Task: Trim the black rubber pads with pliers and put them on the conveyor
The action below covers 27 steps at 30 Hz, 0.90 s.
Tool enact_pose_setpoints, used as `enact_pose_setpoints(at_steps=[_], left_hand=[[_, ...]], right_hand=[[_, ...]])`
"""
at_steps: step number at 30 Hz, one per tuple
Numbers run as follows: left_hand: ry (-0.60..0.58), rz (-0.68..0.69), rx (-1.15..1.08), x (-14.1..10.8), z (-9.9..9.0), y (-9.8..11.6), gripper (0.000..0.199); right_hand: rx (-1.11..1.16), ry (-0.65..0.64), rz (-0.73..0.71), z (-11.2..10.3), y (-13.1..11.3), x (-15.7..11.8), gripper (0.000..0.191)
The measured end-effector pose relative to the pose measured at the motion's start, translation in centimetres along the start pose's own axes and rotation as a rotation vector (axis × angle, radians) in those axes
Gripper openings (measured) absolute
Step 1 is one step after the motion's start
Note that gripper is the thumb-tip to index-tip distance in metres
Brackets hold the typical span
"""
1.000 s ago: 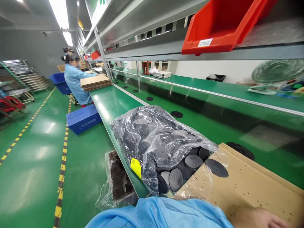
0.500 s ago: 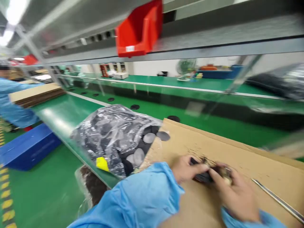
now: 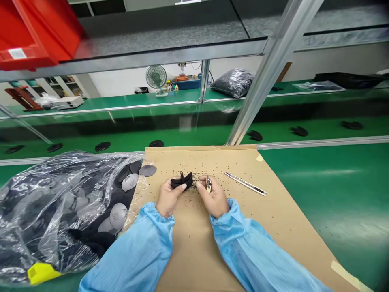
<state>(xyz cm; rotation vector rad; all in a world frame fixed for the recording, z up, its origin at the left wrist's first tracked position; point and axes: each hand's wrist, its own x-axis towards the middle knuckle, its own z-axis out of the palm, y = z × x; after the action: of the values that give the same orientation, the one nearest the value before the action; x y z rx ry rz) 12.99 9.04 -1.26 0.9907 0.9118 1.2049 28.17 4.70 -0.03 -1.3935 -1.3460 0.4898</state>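
Note:
My left hand (image 3: 169, 197) is closed on a curved black pad (image 3: 186, 181), its thumb on the near edge. Just to the right, my right hand (image 3: 214, 198) is closed round a small metal tool with a pale handle (image 3: 208, 185), perhaps a small cutter. The hands are a short gap apart over a brown cardboard sheet (image 3: 194, 251). Many tiny black bits are scattered on the cardboard around and beyond them. A slim silver cutter knife (image 3: 246, 183) lies to the right of my right hand.
A clear plastic bag (image 3: 60, 202) of grey and black oval pads lies at the left, a yellow piece (image 3: 42, 273) at its near edge. Black pads (image 3: 102, 146) sit along the green strip behind. A metal post (image 3: 270, 69) rises behind the cardboard, and a red bin (image 3: 33, 40) hangs upper left.
The view has swung to the right and the cardboard now lies centrally. My hands, close together around the dark piece before, are now apart, with the black pad in the left one.

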Motion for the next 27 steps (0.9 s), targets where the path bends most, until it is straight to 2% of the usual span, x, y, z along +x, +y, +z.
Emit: enact_pose_setpoints(at_steps=[4,6,10,15,18,21,23,25,27], left_hand=[[-0.043,0.339,0.378,-0.2,-0.4,-0.2,0.018],[-0.069,0.428,0.454,-0.3,-0.5,-0.2,0.016],[-0.088,0.483,0.503,-0.6,-0.5,-0.1,0.018],[-0.125,0.498,0.457,-0.6,-0.7,-0.5,0.027],[-0.129,0.391,0.303,-0.5,-0.7,-0.6,0.03],[-0.064,0.116,-0.063,-0.1,-0.6,-0.1,0.028],[-0.06,-0.091,-0.261,0.1,-0.5,0.5,0.03],[-0.128,-0.25,-0.329,0.0,-0.4,1.1,0.037],[-0.227,-0.323,-0.3,-0.2,-0.3,1.4,0.041]], right_hand=[[0.021,-0.088,-0.114,0.1,-0.2,-0.3,0.018],[0.006,-0.104,-0.169,0.2,-0.2,-0.5,0.011],[-0.036,-0.085,-0.2,0.3,-0.2,-0.6,0.004],[-0.033,-0.096,-0.215,0.3,-0.1,-0.6,0.007],[-0.025,-0.073,-0.212,0.3,0.1,-0.5,0.007],[-0.005,-0.046,-0.217,0.3,0.3,-0.5,0.007],[0.003,-0.069,-0.242,0.3,0.3,-0.5,0.007],[0.002,-0.118,-0.29,0.3,0.2,-0.5,0.007],[-0.026,-0.158,-0.344,0.3,0.0,-0.5,0.009]])
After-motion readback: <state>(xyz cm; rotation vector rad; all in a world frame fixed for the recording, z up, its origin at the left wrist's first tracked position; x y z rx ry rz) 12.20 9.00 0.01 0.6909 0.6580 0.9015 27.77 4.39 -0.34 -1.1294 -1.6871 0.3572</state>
